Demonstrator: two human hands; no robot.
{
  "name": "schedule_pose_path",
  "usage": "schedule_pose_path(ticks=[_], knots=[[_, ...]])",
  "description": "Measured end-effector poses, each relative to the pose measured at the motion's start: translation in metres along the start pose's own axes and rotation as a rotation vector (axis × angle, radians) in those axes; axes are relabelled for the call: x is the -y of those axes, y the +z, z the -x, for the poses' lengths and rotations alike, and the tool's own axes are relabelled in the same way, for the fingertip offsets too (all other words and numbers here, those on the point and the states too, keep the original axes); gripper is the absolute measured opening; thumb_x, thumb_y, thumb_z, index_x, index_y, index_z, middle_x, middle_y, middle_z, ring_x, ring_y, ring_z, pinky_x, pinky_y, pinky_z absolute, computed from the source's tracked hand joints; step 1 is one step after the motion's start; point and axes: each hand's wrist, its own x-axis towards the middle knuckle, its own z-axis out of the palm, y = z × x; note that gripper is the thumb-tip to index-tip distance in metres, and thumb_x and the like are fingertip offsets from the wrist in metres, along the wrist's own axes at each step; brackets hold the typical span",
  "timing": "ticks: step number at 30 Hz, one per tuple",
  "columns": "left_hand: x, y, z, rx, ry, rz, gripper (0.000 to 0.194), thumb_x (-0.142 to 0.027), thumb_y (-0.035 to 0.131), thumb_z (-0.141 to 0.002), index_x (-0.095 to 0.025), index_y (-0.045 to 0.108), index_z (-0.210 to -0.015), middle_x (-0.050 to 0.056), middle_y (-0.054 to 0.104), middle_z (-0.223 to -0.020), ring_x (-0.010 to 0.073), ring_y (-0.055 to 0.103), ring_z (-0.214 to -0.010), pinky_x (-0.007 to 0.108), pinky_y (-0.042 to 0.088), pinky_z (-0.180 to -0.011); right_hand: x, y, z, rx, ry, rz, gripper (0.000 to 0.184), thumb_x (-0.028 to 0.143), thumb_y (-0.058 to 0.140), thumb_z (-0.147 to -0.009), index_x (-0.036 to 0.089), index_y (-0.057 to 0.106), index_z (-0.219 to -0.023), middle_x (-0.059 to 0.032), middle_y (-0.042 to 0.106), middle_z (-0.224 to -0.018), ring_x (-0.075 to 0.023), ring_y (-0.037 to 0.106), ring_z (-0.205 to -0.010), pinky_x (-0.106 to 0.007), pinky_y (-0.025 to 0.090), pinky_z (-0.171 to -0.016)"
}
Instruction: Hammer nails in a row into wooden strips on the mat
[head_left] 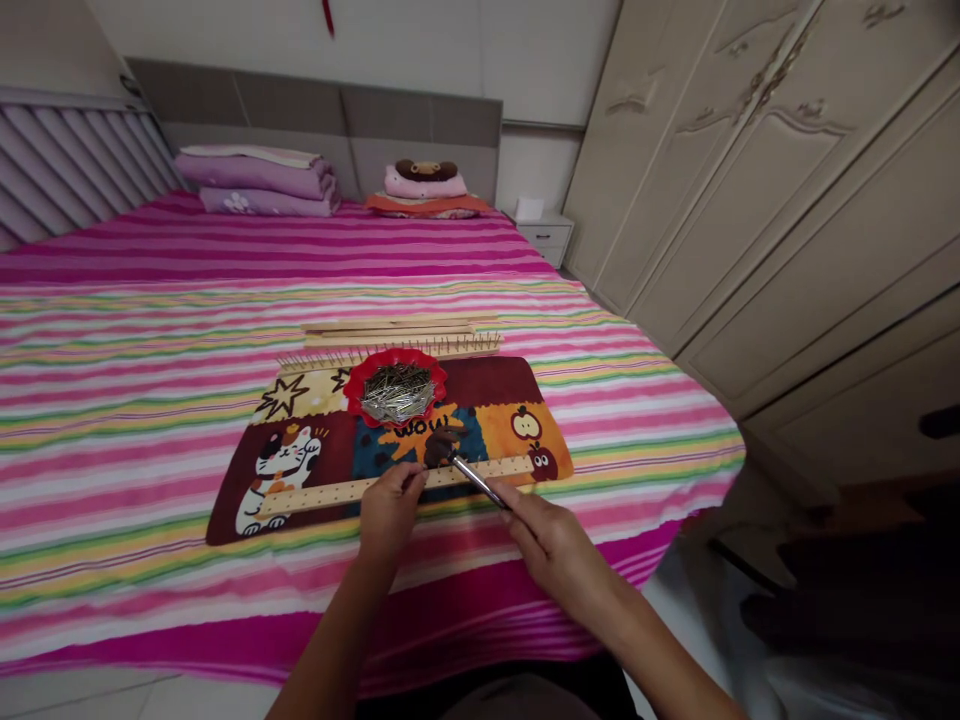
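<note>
While right fingers (521, 506) grip hammer (471, 474), "WOW" mat (499, 382)

- one left hand (390, 508), one right hand (553, 545)
- one hammer (474, 477)
- one mat (517, 382)
- one dotted strip (322, 496), mat's near edge
- one red bowl (353, 388), mat's far edge
- nails (397, 392): too many to count
- two bedding stacks (259, 180), far edge of the bed (112, 350)

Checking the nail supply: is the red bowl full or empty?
Not empty, though depth is unclear: nails spread across the red bowl inside its rim.
</note>
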Motion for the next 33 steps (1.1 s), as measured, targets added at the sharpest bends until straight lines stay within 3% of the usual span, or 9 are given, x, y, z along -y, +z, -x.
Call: schedule_pose_path(ticks=[4,7,10,13,17,21,24,29,33], knots=[[-0.001,0.0,0.0,0.005,0.004,-0.035,0.017,-0.036,0.054,-0.075,-0.025,0.067,-0.076,-0.002,0.07,-0.079,0.0152,0.062,-0.074,0.024,0.044,-0.072,0.004,0.002,-0.005,0.044,-0.032,0.113,0.051,0.016,0.037,-0.091,0.027,0.036,-0.141,-0.0075,0.068,-0.094,-0.0212,0.064,-0.08,-0.039,0.055,-0.074],[0.0,0.0,0.001,0.006,0.003,-0.059,0.016,-0.035,0.053,-0.075,-0.024,0.066,-0.073,-0.002,0.069,-0.075,0.0152,0.062,-0.072,0.025,0.043,-0.069,0.009,-0.001,-0.009,0.089,-0.003,0.174,0.051,0.015,0.037,-0.089,0.025,0.04,-0.14,-0.0092,0.068,-0.091,-0.0228,0.065,-0.076,-0.041,0.056,-0.07],[0.0,0.0,0.001,0.001,0.012,-0.038,0.016,-0.034,0.054,-0.075,-0.025,0.066,-0.075,-0.001,0.07,-0.08,0.0158,0.063,-0.077,0.025,0.044,-0.072,0.008,-0.003,-0.012,0.067,-0.005,0.098,0.048,0.017,0.039,-0.09,0.025,0.045,-0.137,-0.0104,0.069,-0.105,-0.0241,0.066,-0.09,-0.041,0.054,-0.079],[0.001,0.001,0.001,-0.002,0.023,-0.026,0.016,-0.034,0.053,-0.075,-0.025,0.066,-0.076,-0.001,0.071,-0.082,0.0163,0.063,-0.08,0.026,0.045,-0.074,-0.01,-0.004,-0.016,-0.086,0.046,-0.092,0.043,0.024,0.043,-0.09,0.024,0.051,-0.132,-0.006,0.069,-0.112,-0.022,0.064,-0.099,-0.035,0.051,-0.085],[0.002,0.003,0.001,-0.019,0.034,0.007,0.017,-0.035,0.053,-0.073,-0.024,0.066,-0.074,-0.001,0.07,-0.08,0.0163,0.064,-0.077,0.027,0.046,-0.072,-0.057,-0.008,-0.026,-0.405,0.377,-0.307,0.043,0.034,0.058,-0.077,0.023,0.065,-0.117,-0.0017,0.074,-0.083,-0.0215,0.066,-0.077,-0.029,0.051,-0.069],[0.005,-0.003,-0.004,0.039,0.009,0.095,0.019,-0.037,0.055,-0.069,-0.024,0.067,-0.077,-0.001,0.07,-0.073,0.016,0.063,-0.068,0.027,0.049,-0.066,-0.098,-0.012,-0.031,-0.527,0.521,-0.399,0.054,0.038,0.054,-0.073,0.015,0.061,-0.121,0.0025,0.061,-0.054,-0.016,0.053,-0.046,-0.025,0.042,-0.043],[0.004,-0.019,-0.018,0.028,-0.037,0.1,0.025,-0.04,0.055,-0.07,-0.023,0.068,-0.083,0.0,0.07,-0.072,0.0168,0.064,-0.067,0.028,0.05,-0.066,-0.11,-0.01,-0.028,-0.565,0.596,-0.499,0.059,0.039,0.051,-0.074,0.014,0.054,-0.127,0.0075,0.049,-0.048,-0.0103,0.037,-0.032,-0.022,0.029,-0.032],[-0.01,-0.044,-0.064,-0.201,0.092,-0.275,0.027,-0.033,0.048,-0.077,-0.019,0.068,-0.087,0.006,0.07,-0.092,0.0203,0.062,-0.087,0.031,0.046,-0.082,-0.115,-0.005,-0.026,-0.58,0.658,-0.652,0.059,0.039,0.055,-0.072,0.018,0.051,-0.127,0.0097,0.046,-0.049,-0.0064,0.031,-0.029,-0.018,0.022,-0.028],[-0.024,-0.041,-0.097,-0.135,0.129,-0.701,0.033,-0.033,0.043,-0.081,-0.015,0.07,-0.081,0.014,0.066,-0.089,0.0268,0.06,-0.091,0.037,0.044,-0.083,-0.118,-0.006,-0.028,-0.573,0.682,-0.733,0.056,0.039,0.056,-0.071,0.021,0.052,-0.123,0.0107,0.046,-0.049,-0.0057,0.032,-0.03,-0.015,0.02,-0.028]])
